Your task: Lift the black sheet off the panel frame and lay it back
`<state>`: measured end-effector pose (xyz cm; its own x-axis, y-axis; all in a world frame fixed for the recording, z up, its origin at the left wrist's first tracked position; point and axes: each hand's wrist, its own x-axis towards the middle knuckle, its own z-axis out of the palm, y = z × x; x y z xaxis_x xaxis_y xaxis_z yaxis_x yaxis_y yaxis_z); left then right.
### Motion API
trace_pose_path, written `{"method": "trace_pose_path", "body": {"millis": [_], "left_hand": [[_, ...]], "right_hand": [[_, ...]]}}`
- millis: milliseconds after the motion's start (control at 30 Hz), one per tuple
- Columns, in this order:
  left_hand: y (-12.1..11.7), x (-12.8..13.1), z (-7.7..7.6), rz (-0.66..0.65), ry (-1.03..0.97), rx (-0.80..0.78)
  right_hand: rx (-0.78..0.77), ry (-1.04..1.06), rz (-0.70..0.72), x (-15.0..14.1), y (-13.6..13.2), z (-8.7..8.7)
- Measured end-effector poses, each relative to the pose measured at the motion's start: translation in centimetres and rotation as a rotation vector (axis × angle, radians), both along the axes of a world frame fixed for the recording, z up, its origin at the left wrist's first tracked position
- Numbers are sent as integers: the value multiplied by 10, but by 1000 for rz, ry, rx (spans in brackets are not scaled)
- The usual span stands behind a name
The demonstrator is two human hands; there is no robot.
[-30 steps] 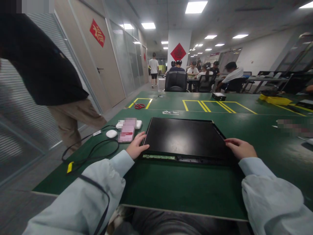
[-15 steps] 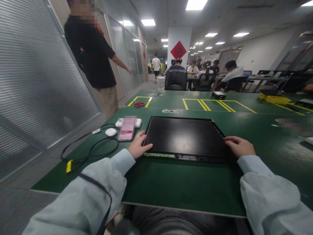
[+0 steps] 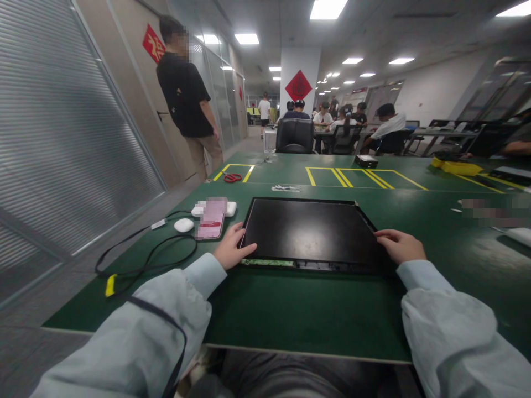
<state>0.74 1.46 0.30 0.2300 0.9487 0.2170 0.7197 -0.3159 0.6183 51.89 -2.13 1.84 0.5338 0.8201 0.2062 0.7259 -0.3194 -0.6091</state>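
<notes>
A black flat display panel (image 3: 307, 226) lies face up on the green table, with a strip of green circuit board (image 3: 267, 263) bare along its near edge. My left hand (image 3: 233, 247) grips the panel's left edge, thumb on top and the other fingers along the side. At the opposite edge, my right hand (image 3: 400, 246) holds the frame between thumb and fingers; the fingertips underneath are hidden. A pink phone (image 3: 211, 218) rests just left of my left hand.
Left on the table are a white rounded case (image 3: 183, 225) and a black cable (image 3: 145, 271). Red-handled scissors (image 3: 232, 177), a small black box (image 3: 366, 161) and a yellow tray (image 3: 456, 167) sit farther back. A person in black (image 3: 186, 94) walks beyond the table.
Both hands keep the same hold on the panel, which stays put on the table. The view has shifted slightly, and the person in black has walked farther away.
</notes>
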Motion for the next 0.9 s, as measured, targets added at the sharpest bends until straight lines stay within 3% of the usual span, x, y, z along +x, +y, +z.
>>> {"method": "trace_pose_path", "body": {"millis": [467, 700, 900], "left_hand": [[-3, 8, 1, 25, 40, -4], [-9, 17, 7, 64, 79, -23], [-8, 15, 3, 51, 57, 23]], "right_hand": [[38, -72, 33, 13, 5, -10], [1, -61, 34, 9, 4, -7], [-18, -35, 36, 6, 5, -6]]}}
